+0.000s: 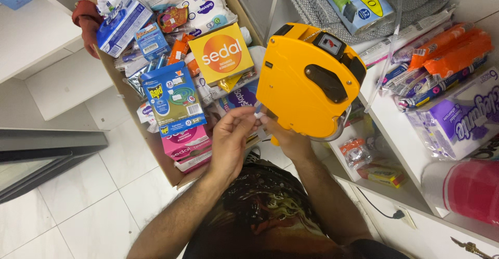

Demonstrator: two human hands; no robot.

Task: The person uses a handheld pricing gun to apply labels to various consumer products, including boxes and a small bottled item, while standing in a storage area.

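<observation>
A person holds a yellow label gun (310,80) over a cardboard box (156,150) of packaged goods, beside white shelves (400,134).

Seen from above: the box, its top edge cut off, is crammed with packets, among them a yellow square pack (221,54) and a blue pack (173,99); what lies underneath is hidden. The shelves at right hold purple tissue packs (457,118), orange packets (452,48) and a red roll (470,189), all partly cut off. The gun sits at centre frame, raised in front of the chest. The right hand (288,137) grips it from below, mostly hidden behind its body. The left hand (228,139) pinches a small white tab (257,113) at the gun's lower edge; the tab is too small to make out. The two hands nearly touch.
</observation>
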